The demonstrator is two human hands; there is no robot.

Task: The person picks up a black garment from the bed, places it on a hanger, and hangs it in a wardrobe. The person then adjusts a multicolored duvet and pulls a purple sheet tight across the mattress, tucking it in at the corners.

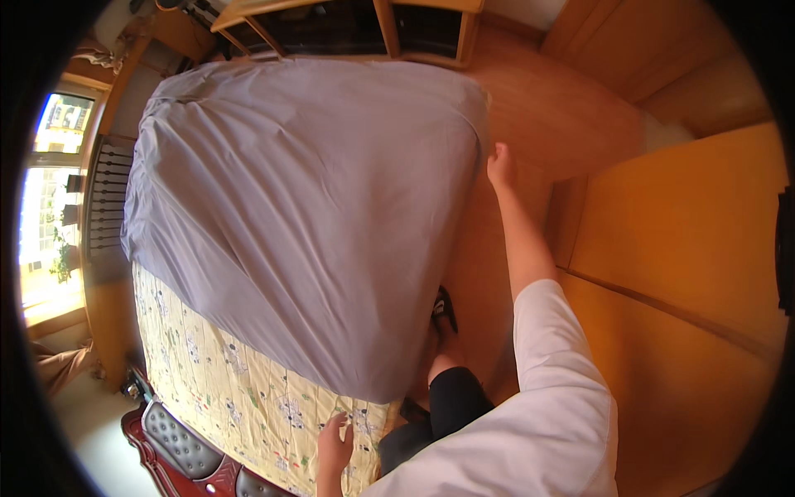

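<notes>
A grey-purple sheet [323, 199] covers most of the bed before me, with long diagonal creases on its left half. Below its slanting edge, a pale yellow quilted mattress cover [248, 385] with printed cartoon figures is bare. My left hand [335, 444] is over this cover near the headboard end, fingers apart and holding nothing visible. My right arm stretches far along the bed's right side. At its end, my right hand [502, 166] appears beside the sheet's far right corner, above the floor in this view. Its fingers look curled, and whether they grip anything is unclear.
A dark red headboard [189, 444] with tufted panels borders the bed at lower left. A wooden cabinet [348, 28] stands beyond the foot. Large wooden panels [677, 217] rise at right beside the strip of wooden floor [546, 105]. A window [56, 205] with potted plants is at left.
</notes>
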